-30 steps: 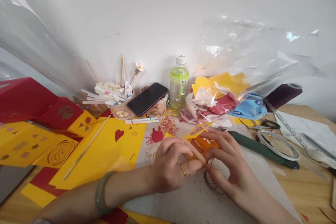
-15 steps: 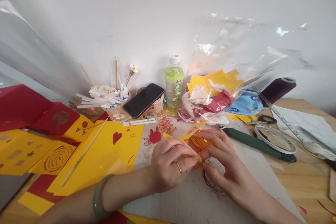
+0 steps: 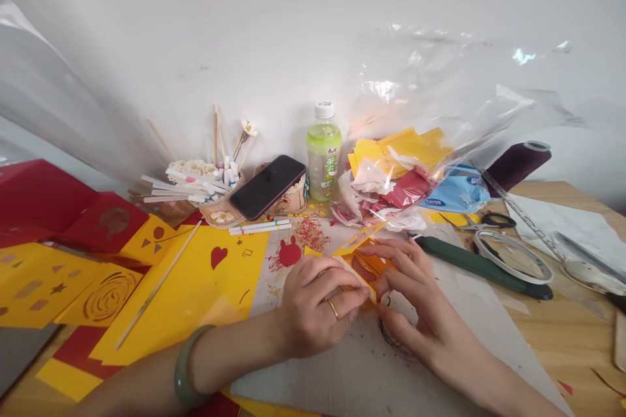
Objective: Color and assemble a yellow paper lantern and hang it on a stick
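Note:
Between both hands is a folded orange-yellow paper piece (image 3: 379,270) with a cut-out opening, held just above a grey cutting board (image 3: 342,371). My left hand (image 3: 320,306), with a ring and a green bangle, pinches the paper's left edge, where a pale strip shows along the fold. My right hand (image 3: 415,300) grips the right side, thumb below and fingers curled over the top. A loose coil of thin cord (image 3: 398,346) lies beneath the right hand. To the left of the paper sits a red rabbit-shaped cut-out (image 3: 290,252) among red crumbs.
Yellow sheets (image 3: 195,293) with cut-out shapes and a wooden stick (image 3: 159,283) lie left. Behind stand a phone (image 3: 268,187), a green drink bottle (image 3: 323,153) and a plastic bag of scraps (image 3: 391,182). A green-handled tool (image 3: 479,267), tape roll (image 3: 512,262) and scissors (image 3: 496,220) lie right.
The left fingers have shifted slightly along the paper's edge, and more of the pale strip shows at the fold. The right hand stays nearly in place.

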### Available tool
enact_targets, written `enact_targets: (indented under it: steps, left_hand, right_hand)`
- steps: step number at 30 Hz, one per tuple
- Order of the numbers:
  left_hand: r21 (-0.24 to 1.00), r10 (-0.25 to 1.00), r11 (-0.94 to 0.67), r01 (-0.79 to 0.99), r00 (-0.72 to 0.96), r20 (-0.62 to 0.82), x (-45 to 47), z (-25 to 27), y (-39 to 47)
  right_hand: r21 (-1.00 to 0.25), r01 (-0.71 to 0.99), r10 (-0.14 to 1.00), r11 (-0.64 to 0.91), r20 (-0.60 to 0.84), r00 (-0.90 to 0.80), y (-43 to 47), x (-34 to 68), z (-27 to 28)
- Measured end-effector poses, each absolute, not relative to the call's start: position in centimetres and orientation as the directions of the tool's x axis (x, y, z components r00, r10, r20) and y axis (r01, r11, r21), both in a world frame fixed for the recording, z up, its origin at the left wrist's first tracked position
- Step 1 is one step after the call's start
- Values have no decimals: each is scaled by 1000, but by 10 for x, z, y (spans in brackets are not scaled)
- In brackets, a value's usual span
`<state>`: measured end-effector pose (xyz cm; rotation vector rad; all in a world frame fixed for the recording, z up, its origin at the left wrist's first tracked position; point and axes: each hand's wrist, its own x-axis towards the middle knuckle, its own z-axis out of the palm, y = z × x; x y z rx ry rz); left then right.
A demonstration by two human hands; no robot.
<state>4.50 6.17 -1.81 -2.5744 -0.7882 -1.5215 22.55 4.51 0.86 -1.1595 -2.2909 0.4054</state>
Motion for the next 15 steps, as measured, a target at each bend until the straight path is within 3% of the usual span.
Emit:
enact_targets:
  steps: [15]
  left_hand:
    - [209,392,-872,443,374,841,45,-19,61]
  right_hand:
    - [-470,645,797,603,384,-466,49,223,3]
